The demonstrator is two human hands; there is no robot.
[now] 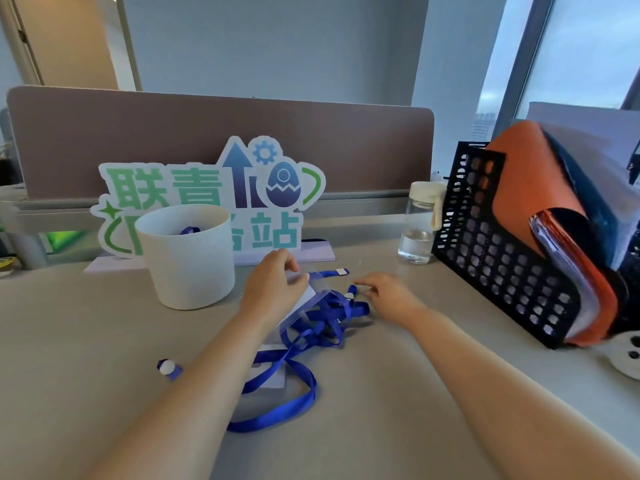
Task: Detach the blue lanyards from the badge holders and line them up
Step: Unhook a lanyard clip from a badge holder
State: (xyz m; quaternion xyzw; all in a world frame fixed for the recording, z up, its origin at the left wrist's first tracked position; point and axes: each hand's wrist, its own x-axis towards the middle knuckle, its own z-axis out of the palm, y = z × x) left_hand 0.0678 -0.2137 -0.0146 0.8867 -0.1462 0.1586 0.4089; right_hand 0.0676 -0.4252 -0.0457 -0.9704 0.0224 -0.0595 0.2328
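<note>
A tangle of blue lanyards lies mid-desk, one loop trailing toward me. My left hand grips a clear badge holder tilted up off the pile. Just right of the pile, my right hand hovers with fingers loosely curled near a white-and-blue lanyard clip, holding nothing that I can see. Another lanyard end with a white tab points right behind the holder. A second badge holder lies flat under the straps. A loose blue end with a white bead sits to the left.
A white bucket with a blue strap inside stands at left, in front of a cut-out sign. A water bottle and a black perforated file rack with folders stand at right. A white round object sits far right.
</note>
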